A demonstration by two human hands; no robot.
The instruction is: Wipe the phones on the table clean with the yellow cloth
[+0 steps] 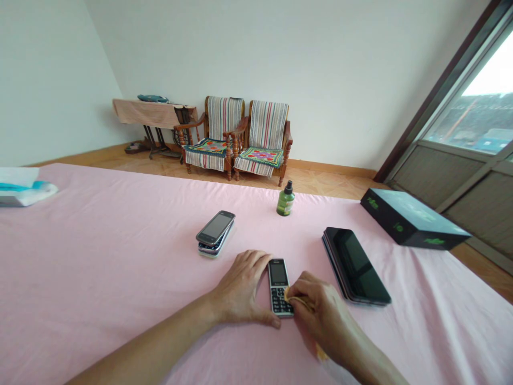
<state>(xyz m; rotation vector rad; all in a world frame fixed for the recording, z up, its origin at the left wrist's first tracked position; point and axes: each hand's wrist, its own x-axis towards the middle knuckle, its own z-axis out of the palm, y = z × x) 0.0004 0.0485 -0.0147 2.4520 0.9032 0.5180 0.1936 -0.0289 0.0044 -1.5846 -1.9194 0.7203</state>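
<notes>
A black keypad mobile phone (279, 286) lies on the pink bedsheet (100, 256), directly in front of me. My left hand (240, 289) rests against its left side, with the fingertips near its top corner and the thumb at its lower end. My right hand (320, 313) pinches a yellow cloth (291, 295) against the keypad and covers the phone's lower right corner. Another bit of yellow cloth shows below that hand.
A stack of smartphones (215, 232) lies left of centre, and stacked black tablets (355, 266) lie to the right. Beyond them are a green bottle (285, 200), a black box (412, 220) and a white-and-teal packet (24, 187). Two wooden armchairs (247, 139) stand behind the bed.
</notes>
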